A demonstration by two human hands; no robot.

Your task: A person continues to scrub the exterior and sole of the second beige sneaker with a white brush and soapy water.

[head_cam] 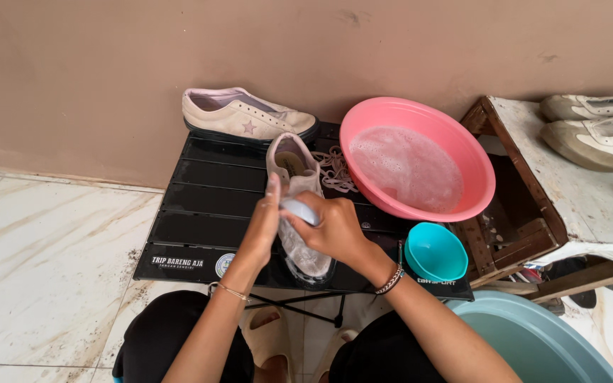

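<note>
Black folding table (200, 206): left hand (260, 227) clamps the pale shoe (299, 206); right hand (335, 230), fingers wrapped round a brush (299, 210), best scrubs firmly left of the pink basin (420, 159).

We have bare slats on the black table (200, 206) to our left; on our right the pink basin (420, 159), teal bowl (434, 252) and laces (335, 169) crowd in

Shoe (298, 206) on table (207, 206), basin (416, 157) right, second shoe (246, 115) behind.
</note>
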